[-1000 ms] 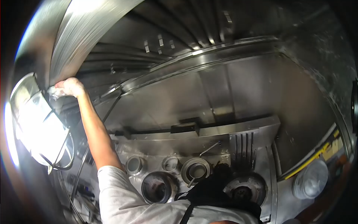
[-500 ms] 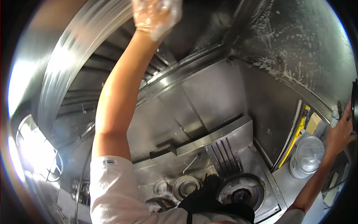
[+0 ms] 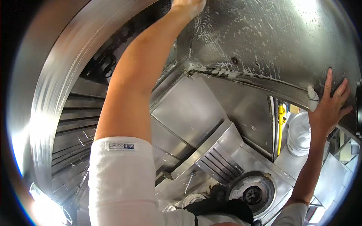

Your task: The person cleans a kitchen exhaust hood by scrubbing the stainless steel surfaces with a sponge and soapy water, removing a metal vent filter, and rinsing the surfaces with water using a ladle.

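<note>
At the top edge, my left hand (image 3: 189, 4) reaches up against the soapy metal panel (image 3: 249, 35) of a hood. Only its lower part shows, wet and whitish; the fingers are cut off, so what they hold cannot be seen. Farther right, my right hand (image 3: 327, 107) rests on the same panel near its lower edge, fingers spread and holding nothing. Its thumb has a white wrap (image 3: 313, 98). White foam streaks run down the panel and gather along its lower ledge (image 3: 241, 76).
Below lie a round burner (image 3: 253, 194), a slotted metal plate (image 3: 220, 162) and metal pots (image 3: 193, 199). A clear plastic container (image 3: 299, 135) stands right, beside a yellow pipe (image 3: 281, 116). Hood slats (image 3: 81, 101) and a bright lamp (image 3: 47, 207) are at left.
The view has turned rightward. My left hand has moved right, from the dark hood interior onto the foamy panel. My right hand stays by the panel's edge, its fingers now plainly spread.
</note>
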The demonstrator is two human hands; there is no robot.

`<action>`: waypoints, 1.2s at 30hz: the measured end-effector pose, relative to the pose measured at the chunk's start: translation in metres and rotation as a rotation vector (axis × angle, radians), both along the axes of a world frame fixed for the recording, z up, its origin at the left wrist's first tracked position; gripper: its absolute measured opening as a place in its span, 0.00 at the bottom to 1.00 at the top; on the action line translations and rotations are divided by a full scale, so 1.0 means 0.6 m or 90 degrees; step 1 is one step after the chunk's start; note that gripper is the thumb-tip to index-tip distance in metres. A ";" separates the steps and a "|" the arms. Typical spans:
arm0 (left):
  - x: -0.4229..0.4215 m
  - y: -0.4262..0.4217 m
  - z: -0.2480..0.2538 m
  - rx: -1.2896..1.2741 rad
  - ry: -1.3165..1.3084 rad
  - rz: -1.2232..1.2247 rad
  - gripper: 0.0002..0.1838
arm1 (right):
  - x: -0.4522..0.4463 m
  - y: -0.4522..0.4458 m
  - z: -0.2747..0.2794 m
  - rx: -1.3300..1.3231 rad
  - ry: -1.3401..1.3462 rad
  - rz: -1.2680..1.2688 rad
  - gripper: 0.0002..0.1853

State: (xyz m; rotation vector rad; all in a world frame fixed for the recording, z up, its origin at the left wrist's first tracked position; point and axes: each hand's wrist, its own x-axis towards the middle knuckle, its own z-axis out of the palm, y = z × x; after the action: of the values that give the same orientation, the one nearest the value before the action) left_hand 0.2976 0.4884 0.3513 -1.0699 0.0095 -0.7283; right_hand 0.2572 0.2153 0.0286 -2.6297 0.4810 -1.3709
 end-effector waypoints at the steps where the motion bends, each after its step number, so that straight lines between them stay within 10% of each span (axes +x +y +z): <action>1: -0.003 0.020 -0.012 0.010 0.038 0.050 0.32 | -0.004 0.000 0.002 0.001 0.020 0.003 0.62; 5: -0.040 0.109 -0.054 0.004 0.191 0.221 0.32 | -0.013 -0.009 0.010 -0.015 0.082 -0.017 0.62; 17: 0.129 0.281 -0.148 -0.177 0.115 -0.218 0.34 | 0.007 -0.013 -0.008 -0.071 -0.073 -0.041 0.55; 25: 0.136 0.491 -0.373 -1.035 0.042 -0.124 0.28 | 0.001 0.004 0.010 -0.131 0.043 -0.136 0.51; 26: 0.128 0.512 -0.398 -1.064 0.031 -0.295 0.24 | -0.008 0.018 0.031 -0.156 0.201 -0.247 0.52; 29: 0.106 0.595 -0.458 -1.149 -0.061 -0.752 0.21 | 0.003 0.005 0.000 -0.165 -0.013 -0.078 0.54; 32: 0.046 0.572 -0.415 -1.475 -0.335 -0.856 0.19 | -0.003 0.005 0.009 -0.160 0.143 -0.121 0.61; 36: 0.095 0.570 -0.362 -0.960 -0.122 -0.864 0.17 | -0.016 0.036 0.051 -0.178 0.368 -0.229 0.63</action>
State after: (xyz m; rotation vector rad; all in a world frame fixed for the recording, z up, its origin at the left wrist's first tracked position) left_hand 0.3545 0.8304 0.1339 -2.4444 0.0241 -2.2417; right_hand 0.2476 0.2371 0.0594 -3.2948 0.9246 -0.7556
